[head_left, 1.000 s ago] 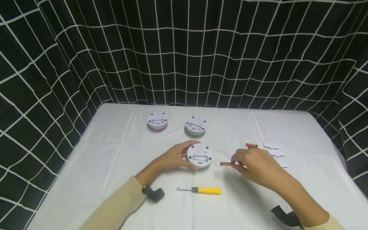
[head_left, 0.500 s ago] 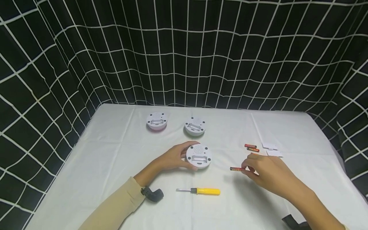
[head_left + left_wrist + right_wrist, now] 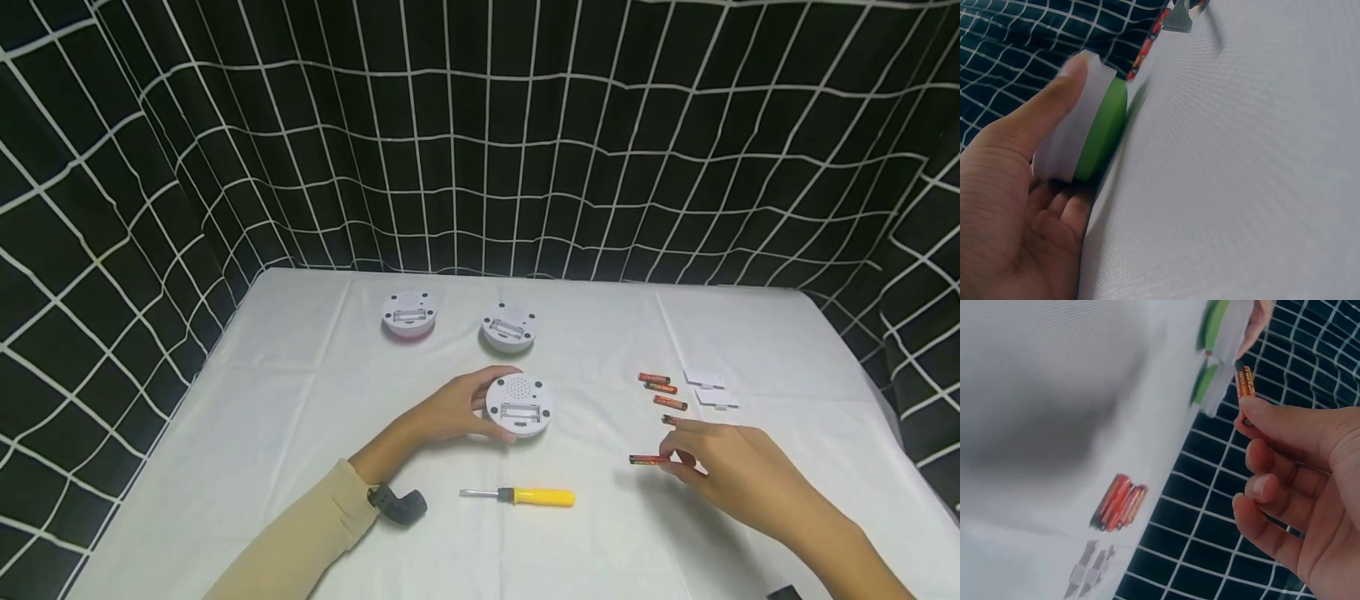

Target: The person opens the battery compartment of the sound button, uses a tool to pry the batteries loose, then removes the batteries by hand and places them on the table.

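Note:
My left hand (image 3: 459,408) holds a round white device (image 3: 519,392) by its left side, thumb in front and fingers behind. Its upturned face has speaker holes, dark feet and an uncovered battery compartment with nothing in it; the left wrist view shows a green lower part (image 3: 1102,131). Over the table to the right, my right hand (image 3: 731,467) pinches a red-and-black battery (image 3: 645,460) between thumb and index finger, the other fingers loosely bent. Several more batteries (image 3: 670,403) lie beyond that hand, one partly hidden by it.
Two similar devices (image 3: 409,312) (image 3: 510,327) sit upside down farther back, compartments uncovered. Small white covers (image 3: 716,400) lie right of the batteries. A yellow-handled screwdriver (image 3: 543,497) rests nearer the front. Black cloth with a white grid (image 3: 517,167) stands around the white-covered table (image 3: 315,483).
My right hand has moved right and toward me with the battery, uncovering more of the batteries on the table. The left hand and its device stay in place.

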Motion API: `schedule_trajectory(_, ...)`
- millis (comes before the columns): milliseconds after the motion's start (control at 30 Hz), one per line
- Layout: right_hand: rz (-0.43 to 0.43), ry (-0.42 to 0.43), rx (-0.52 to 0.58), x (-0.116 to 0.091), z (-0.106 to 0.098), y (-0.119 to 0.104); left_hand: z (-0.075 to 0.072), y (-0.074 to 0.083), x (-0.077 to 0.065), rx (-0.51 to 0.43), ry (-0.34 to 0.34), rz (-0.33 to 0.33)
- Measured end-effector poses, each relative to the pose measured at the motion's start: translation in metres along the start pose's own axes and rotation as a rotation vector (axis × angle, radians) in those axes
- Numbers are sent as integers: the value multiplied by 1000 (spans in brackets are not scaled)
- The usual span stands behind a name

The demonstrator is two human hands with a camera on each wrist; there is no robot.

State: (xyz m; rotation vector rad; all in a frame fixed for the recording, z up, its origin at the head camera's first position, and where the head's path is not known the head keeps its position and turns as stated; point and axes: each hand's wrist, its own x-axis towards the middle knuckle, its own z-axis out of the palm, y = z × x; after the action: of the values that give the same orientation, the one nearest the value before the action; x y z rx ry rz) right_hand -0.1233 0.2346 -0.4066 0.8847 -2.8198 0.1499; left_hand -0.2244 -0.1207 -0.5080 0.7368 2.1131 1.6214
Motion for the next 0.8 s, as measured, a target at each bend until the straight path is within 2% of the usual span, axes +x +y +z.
schedule_trajectory(200, 36, -22, -11, -10, -1, 4, 0, 0, 0, 2, -1, 2)
schedule_trajectory(400, 59, -59, -19, -17, -1, 9, 0, -1, -1, 8, 19, -25)
schedule_trajectory(667, 69, -65, -29, -25, 2, 19, 0, -2, -1, 28, 15, -14)
schedule_trajectory(800, 102, -95, -24, -28, 4, 27, 1, -1, -1, 15, 9, -7)
